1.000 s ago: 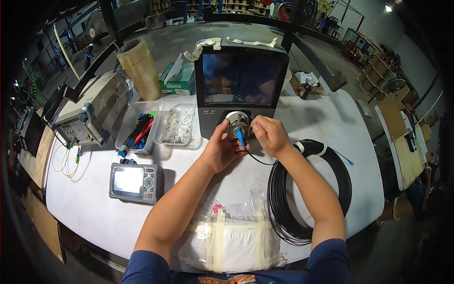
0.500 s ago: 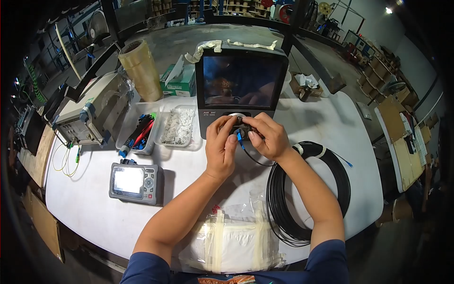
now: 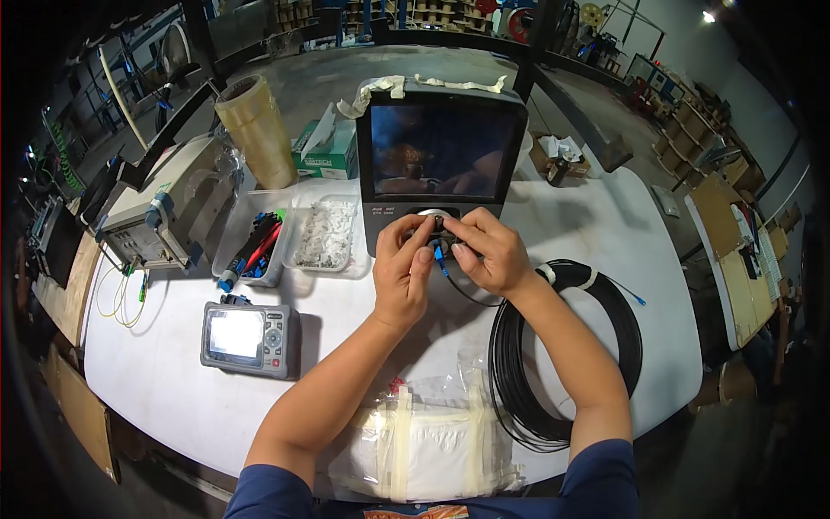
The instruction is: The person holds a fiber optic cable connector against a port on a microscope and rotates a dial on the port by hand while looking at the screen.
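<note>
Both hands meet at the front port of a dark monitor-like device (image 3: 441,147), just below its dark screen. My left hand (image 3: 403,272) is closed, thumb and index fingertips together at the port. My right hand (image 3: 491,253) is also closed, with its fingertips at the same small fitting. What the fingertips grip is too small to make out. A blue connector (image 3: 439,254) on a black cable hangs between the hands, below the port. The cable runs to a black coil (image 3: 629,346) beneath my right forearm.
A handheld tester (image 3: 251,337) lies at the left. Behind it stand a bin of tools (image 3: 251,238), a bin of white pieces (image 3: 324,232) and a grey instrument (image 3: 164,203). A tape roll (image 3: 258,134) and green box (image 3: 328,151) are farther back. A plastic-wrapped pack (image 3: 432,450) lies in front.
</note>
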`<state>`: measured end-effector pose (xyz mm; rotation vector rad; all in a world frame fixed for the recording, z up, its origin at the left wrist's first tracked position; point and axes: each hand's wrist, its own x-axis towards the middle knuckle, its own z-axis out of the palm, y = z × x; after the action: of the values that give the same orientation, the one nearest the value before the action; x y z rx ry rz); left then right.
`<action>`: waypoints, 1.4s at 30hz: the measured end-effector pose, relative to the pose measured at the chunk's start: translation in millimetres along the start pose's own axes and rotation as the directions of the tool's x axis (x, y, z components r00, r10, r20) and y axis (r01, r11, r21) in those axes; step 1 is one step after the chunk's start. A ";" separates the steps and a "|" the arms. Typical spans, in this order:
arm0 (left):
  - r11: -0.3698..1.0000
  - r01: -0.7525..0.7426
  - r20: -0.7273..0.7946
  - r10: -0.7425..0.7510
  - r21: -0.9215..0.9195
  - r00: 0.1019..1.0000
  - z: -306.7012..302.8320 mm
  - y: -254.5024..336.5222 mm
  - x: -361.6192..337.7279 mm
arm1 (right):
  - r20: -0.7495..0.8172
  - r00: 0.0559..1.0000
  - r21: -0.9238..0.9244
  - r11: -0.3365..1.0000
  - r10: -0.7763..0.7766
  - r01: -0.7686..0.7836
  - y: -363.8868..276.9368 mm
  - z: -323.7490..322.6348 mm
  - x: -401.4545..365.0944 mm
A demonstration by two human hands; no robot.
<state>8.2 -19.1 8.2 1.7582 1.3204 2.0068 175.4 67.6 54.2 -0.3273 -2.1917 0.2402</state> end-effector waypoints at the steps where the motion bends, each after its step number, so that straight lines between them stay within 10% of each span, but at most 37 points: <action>1: 1.000 0.004 0.000 -0.004 0.001 1.000 -0.8 -0.6 0.2 | 0.001 1.000 0.003 1.000 0.004 -0.004 0.1 0.1 0.0; 42: 0.997 0.066 -0.072 -0.063 0.043 0.995 2.5 -6.3 4.4 | 0.090 0.985 -0.171 0.977 0.144 -0.127 3.6 8.6 -6.5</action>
<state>6.5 -11.3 6.8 1.6556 1.4358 2.0370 172.7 68.5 43.1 -0.5697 -2.2984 0.1541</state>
